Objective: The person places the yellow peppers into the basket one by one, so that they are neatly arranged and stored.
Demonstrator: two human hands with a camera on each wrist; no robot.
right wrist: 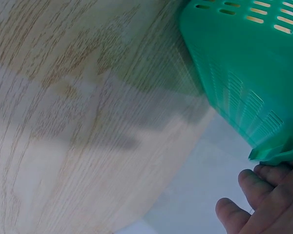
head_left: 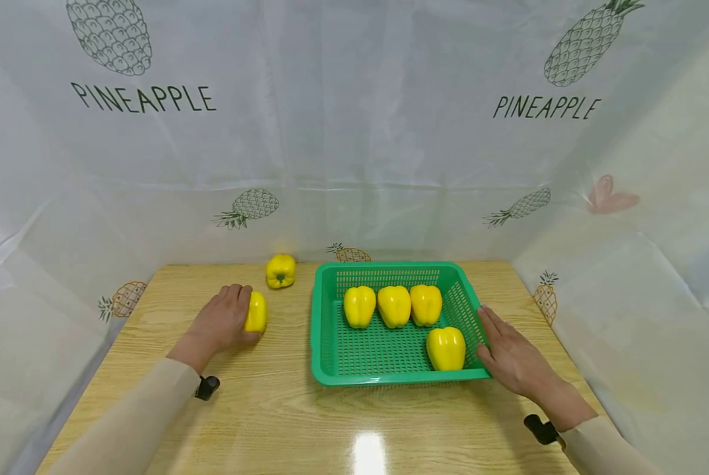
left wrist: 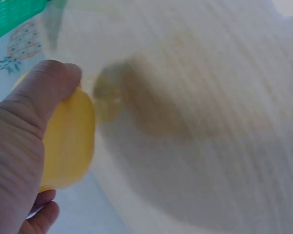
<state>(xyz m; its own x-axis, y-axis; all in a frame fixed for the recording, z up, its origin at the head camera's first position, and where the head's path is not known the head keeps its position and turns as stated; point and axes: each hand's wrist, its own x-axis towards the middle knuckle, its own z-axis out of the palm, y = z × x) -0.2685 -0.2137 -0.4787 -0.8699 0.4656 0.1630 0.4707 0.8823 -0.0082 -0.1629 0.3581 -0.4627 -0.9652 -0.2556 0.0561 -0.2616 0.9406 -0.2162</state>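
My left hand (head_left: pixel 226 320) grips a yellow bell pepper (head_left: pixel 256 312) at the left of the table. In the left wrist view, the thumb lies over the top of this pepper (left wrist: pixel 71 141) and the other fingers are mostly hidden behind it. Another yellow bell pepper (head_left: pixel 280 271) sits just beyond, near the table's back edge. My right hand (head_left: pixel 515 356) holds the right rim of a green plastic basket (head_left: pixel 360 379), thumb at the rim and fingers along the outer side. Several yellow bell peppers lie inside, three in a back row and one pepper (head_left: pixel 446 348) at front right.
The wooden table (head_left: pixel 271 422) carries everything. A pale curtain (head_left: pixel 354 132) printed with pineapples hangs close behind the table and along both sides. The basket stands right of centre, its back rim near the table's far edge.
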